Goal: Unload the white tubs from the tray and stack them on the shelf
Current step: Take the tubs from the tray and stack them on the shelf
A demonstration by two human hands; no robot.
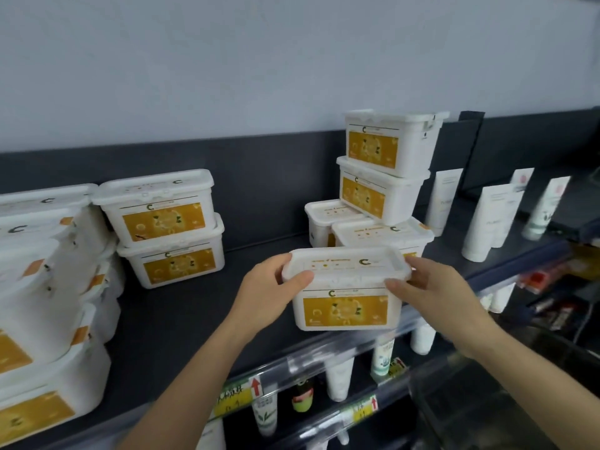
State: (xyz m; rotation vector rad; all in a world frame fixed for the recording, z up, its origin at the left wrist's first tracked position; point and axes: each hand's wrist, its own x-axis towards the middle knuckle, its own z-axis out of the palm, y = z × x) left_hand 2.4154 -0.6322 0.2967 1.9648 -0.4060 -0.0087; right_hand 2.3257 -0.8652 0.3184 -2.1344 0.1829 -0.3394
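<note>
A white tub (pixel 345 287) with a yellow label stands at the front edge of the dark top shelf (pixel 181 313). My left hand (pixel 272 287) grips its left end, thumb over the lid rim. My right hand (pixel 425 284) grips its right end the same way. Just behind it lie two more tubs (pixel 383 235), and two tubs (pixel 386 167) stand stacked on them. A stack of two tubs (pixel 168 228) is at centre left. A larger pile of tubs (pixel 48 287) fills the far left. The tray is out of sight.
White tubes (pixel 483 222) stand on the shelf to the right of the tubs. Below the top shelf, more tubes and small bottles (pixel 337 378) hang behind price tags (pixel 240 393). A grey wall rises behind the shelf.
</note>
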